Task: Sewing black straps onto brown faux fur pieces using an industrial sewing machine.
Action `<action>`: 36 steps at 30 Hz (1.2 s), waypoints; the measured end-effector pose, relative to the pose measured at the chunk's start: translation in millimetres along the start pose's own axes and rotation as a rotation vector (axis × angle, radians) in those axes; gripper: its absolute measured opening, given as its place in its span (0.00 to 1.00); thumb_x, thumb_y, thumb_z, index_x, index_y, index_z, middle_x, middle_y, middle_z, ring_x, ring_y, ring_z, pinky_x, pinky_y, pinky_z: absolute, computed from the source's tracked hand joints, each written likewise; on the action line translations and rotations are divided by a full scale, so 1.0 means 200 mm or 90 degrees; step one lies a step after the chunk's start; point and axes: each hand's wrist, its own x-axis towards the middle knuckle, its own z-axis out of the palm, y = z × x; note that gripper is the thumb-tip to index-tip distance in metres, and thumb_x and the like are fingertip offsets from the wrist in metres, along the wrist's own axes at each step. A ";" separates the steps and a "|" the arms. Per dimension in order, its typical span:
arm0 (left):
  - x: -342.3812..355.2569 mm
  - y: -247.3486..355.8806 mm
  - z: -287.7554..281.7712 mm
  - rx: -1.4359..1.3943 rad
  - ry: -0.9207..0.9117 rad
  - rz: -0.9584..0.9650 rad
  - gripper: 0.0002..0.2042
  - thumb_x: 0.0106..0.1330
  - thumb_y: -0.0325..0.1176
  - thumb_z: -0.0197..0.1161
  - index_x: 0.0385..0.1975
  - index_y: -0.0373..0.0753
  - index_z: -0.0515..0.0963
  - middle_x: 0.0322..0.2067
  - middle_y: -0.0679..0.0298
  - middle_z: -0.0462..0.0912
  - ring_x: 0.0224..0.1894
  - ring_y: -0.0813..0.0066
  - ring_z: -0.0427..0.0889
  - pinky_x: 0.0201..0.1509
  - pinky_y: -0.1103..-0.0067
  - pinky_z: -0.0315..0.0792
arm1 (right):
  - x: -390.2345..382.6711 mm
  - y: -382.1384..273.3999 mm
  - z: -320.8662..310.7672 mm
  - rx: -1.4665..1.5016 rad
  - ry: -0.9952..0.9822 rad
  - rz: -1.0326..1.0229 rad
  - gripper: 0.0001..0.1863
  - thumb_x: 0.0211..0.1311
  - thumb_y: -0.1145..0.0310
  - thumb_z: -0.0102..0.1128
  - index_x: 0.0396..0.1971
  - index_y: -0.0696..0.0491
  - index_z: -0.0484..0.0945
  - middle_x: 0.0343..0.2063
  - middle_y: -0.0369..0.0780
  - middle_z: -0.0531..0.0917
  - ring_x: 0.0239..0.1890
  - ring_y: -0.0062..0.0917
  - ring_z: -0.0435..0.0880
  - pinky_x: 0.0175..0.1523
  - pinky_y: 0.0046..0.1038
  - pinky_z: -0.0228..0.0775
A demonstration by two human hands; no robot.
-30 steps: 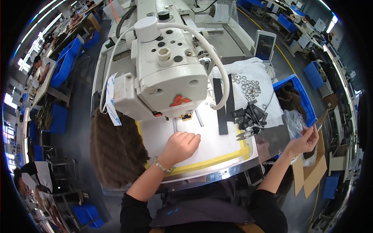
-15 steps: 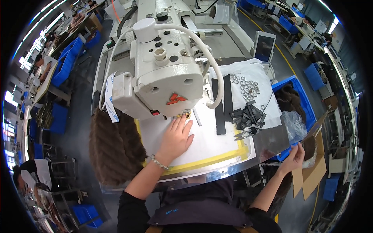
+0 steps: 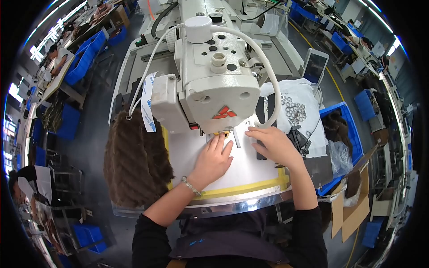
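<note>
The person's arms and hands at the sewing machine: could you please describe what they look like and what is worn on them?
Both arms wear black long sleeves pushed up above the elbows, leaving the forearms bare. The left hand has a thin beaded silver bracelet at the wrist. The right hand is bare, with no glove, watch or ring that can be made out.

Factory sewing hall seen from above. Grey concrete floor (image 3: 89, 134) with a yellow painted line (image 3: 333, 85) running along the right. Blue plastic crates (image 3: 85, 53) stand at the left and far right; further worktables (image 3: 339, 27) recede toward the upper right. Bright windows (image 3: 35, 49) light the left edge. Open cardboard boxes (image 3: 353, 210) sit at lower right.
</note>
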 end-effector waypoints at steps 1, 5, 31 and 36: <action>0.00 0.01 0.01 -0.005 0.000 0.001 0.24 0.58 0.36 0.66 0.54 0.33 0.73 0.56 0.40 0.72 0.60 0.47 0.70 0.64 0.64 0.67 | 0.02 0.01 0.03 -0.052 -0.031 -0.019 0.20 0.56 0.69 0.64 0.50 0.55 0.77 0.47 0.42 0.82 0.47 0.35 0.80 0.53 0.35 0.71; 0.01 0.02 0.02 0.000 0.001 0.005 0.24 0.57 0.36 0.67 0.53 0.34 0.74 0.56 0.39 0.72 0.61 0.47 0.70 0.64 0.64 0.67 | 0.10 0.04 0.10 -0.065 -0.122 -0.010 0.28 0.56 0.65 0.65 0.57 0.53 0.71 0.58 0.42 0.74 0.56 0.35 0.76 0.58 0.35 0.68; 0.00 0.05 -0.02 -0.010 0.021 0.044 0.22 0.54 0.34 0.69 0.48 0.33 0.76 0.52 0.45 0.75 0.57 0.53 0.75 0.61 0.67 0.70 | 0.08 0.10 0.23 -0.127 -0.126 -0.057 0.24 0.65 0.56 0.57 0.62 0.33 0.71 0.66 0.42 0.64 0.64 0.38 0.71 0.64 0.54 0.55; 0.00 0.03 -0.03 -0.022 0.027 0.026 0.22 0.53 0.36 0.69 0.47 0.33 0.76 0.53 0.44 0.75 0.57 0.53 0.74 0.62 0.67 0.69 | 0.08 0.07 0.22 -0.131 -0.125 -0.051 0.25 0.61 0.60 0.62 0.60 0.36 0.73 0.59 0.39 0.69 0.64 0.36 0.66 0.56 0.43 0.70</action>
